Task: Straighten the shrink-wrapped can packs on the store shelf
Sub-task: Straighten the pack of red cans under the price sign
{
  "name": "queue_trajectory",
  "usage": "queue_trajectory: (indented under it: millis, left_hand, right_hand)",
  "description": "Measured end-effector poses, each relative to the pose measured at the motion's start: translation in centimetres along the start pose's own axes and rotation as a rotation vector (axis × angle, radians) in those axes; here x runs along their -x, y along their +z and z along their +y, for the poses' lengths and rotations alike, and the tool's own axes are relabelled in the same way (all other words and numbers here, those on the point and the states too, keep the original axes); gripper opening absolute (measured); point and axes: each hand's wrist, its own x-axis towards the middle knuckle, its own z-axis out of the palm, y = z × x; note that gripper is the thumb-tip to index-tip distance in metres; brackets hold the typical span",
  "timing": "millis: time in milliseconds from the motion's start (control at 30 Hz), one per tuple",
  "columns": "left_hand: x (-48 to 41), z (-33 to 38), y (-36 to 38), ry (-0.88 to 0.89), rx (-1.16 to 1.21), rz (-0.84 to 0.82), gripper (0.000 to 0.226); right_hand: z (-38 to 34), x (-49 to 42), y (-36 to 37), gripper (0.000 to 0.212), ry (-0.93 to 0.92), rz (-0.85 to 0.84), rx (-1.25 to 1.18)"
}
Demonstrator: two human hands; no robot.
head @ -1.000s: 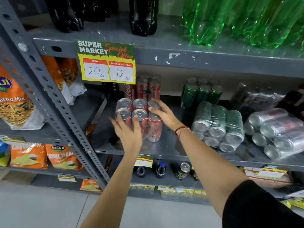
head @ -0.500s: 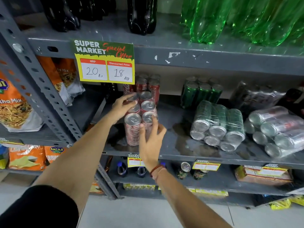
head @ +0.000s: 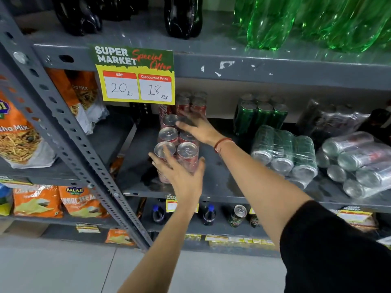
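Note:
A shrink-wrapped pack of red cans (head: 169,134) stands upright on the grey middle shelf (head: 215,187), its narrow end facing out. My left hand (head: 179,172) grips its front cans with spread fingers. My right hand (head: 198,127), a red thread at the wrist, presses on the pack's far end. To the right, a wrapped green can pack (head: 283,153) and a silver can pack (head: 355,163) lie on their sides, tops facing out. Behind them an upright green pack (head: 262,115) and a dark wrapped pack (head: 330,121) stand at the back.
More red cans (head: 190,102) stand behind the held pack. A yellow price sign (head: 135,75) hangs from the upper shelf's edge. A slotted grey upright (head: 69,132) runs along the left, with orange snack bags (head: 17,132) beyond it. Small bottles and cans stand on the shelf below.
The red pack has turned from broad side out to narrow end out. My hands have shifted round it, and they now clasp its front and back ends.

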Motion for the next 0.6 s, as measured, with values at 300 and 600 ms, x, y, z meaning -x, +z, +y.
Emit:
queue_trajectory:
  millis: [300,600]
  left_hand:
    - [-4.1,-1.4,0.0,-0.010,-0.070,0.070,0.111]
    - [-12.9,-3.1,-7.4,0.134,-0.257,-0.470,0.114]
  right_hand:
    - [0.3,0.2,0.0,0.066,-0.023,-0.040,0.352]
    - [-0.5,4.9,4.0,0.070,0.093,0.353,0.265]
